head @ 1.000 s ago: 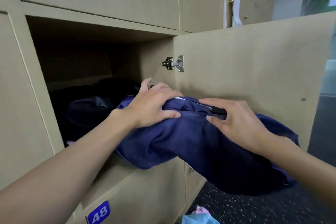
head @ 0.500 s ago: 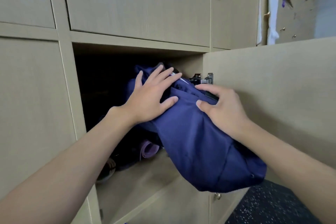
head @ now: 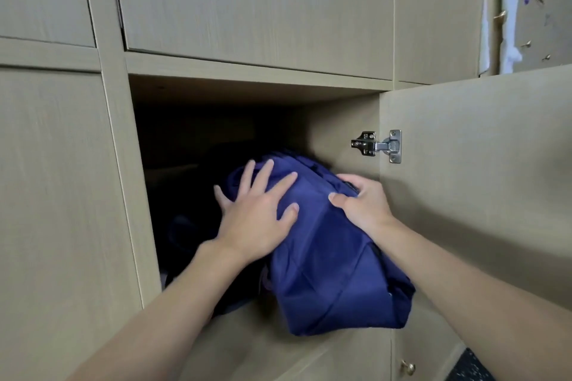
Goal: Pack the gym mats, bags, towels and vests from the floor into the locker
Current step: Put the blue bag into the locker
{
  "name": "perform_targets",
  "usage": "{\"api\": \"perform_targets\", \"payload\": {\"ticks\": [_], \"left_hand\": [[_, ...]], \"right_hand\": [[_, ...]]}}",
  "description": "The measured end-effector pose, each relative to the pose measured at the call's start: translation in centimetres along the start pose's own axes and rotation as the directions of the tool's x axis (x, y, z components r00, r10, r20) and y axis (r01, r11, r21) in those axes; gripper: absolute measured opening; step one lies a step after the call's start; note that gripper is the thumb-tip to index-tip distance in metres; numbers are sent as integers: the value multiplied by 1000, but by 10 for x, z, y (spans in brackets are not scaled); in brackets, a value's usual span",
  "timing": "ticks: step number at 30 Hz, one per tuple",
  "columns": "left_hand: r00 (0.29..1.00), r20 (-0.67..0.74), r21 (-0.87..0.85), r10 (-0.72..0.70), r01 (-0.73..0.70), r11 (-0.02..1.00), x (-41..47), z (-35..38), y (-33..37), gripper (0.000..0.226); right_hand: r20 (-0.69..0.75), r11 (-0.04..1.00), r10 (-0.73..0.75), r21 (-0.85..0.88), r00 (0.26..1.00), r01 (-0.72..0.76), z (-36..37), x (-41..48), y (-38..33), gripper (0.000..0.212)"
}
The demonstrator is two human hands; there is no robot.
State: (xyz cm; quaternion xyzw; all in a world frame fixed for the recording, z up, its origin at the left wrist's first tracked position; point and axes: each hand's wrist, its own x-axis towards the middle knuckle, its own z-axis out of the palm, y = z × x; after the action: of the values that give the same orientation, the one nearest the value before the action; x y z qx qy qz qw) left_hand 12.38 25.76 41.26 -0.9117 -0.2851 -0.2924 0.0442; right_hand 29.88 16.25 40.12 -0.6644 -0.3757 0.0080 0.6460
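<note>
Beige wood-grain laminate lockers (head: 247, 71) are filling the view, one door (head: 479, 179) standing open on a steel hinge (head: 377, 145) | navy bag (head: 328, 272), smooth creased nylon, soft and lumpy, is lying half inside the open compartment, base overhanging the front edge | left hand (head: 257, 216) is pressing flat on it, fingers spread | right hand (head: 362, 204) is gripping its upper corner, fingers curled

locker doors (head: 253, 0): plain, no number or name tag I can read
blue bag (head: 328, 257): no logo or brand I can make out
hinge (head: 377, 145): any stamp on it is too small to read
</note>
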Motion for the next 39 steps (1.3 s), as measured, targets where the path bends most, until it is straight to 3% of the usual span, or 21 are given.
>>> {"api": "perform_targets", "payload": {"ticks": [3,6,9,11,12,14,16,22,27,29,33,35,39], "left_hand": [[1000,25,-56,3,-1,998,-5,15,3,64],[994,-109,-89,16,-26,996,2,7,7,66],[967,-250,-104,43,-71,992,16,-7,6,62],[975,-221,-172,-10,-29,985,25,-7,2,55],[985,-158,-231,-69,31,972,26,-4,-1,53],[984,-3,-297,-176,168,940,24,8,-6,54],[976,76,-238,-205,217,947,17,21,-8,59],[972,188,-127,-144,169,977,-2,39,-2,84],[983,128,-96,-133,146,985,-2,48,-2,93],[983,109,-59,-147,154,986,1,55,-3,94],[980,135,71,-146,137,988,11,70,-7,93],[981,136,109,-135,121,987,18,75,-6,91],[981,130,120,-141,126,985,30,78,-5,88]], "right_hand": [[-5,1000,21,13,1000,-21,1,2,11,34],[-49,991,-72,110,996,77,-1,18,-9,36],[-193,955,-113,250,975,161,8,47,-35,37],[-198,937,-41,333,979,106,31,69,-32,37],[-134,939,17,344,991,31,46,76,-24,36],[60,947,135,285,989,-147,76,82,-1,26],[147,959,175,196,974,-202,92,80,25,18],[151,975,58,202,987,-88,95,76,50,32],[96,972,-129,208,987,107,102,93,24,42],[183,978,-144,175,972,111,107,101,18,47],[404,999,31,-52,914,-11,99,108,32,62],[402,995,29,-97,915,10,88,103,42,62],[230,964,-43,-244,972,101,60,78,67,56]]}}
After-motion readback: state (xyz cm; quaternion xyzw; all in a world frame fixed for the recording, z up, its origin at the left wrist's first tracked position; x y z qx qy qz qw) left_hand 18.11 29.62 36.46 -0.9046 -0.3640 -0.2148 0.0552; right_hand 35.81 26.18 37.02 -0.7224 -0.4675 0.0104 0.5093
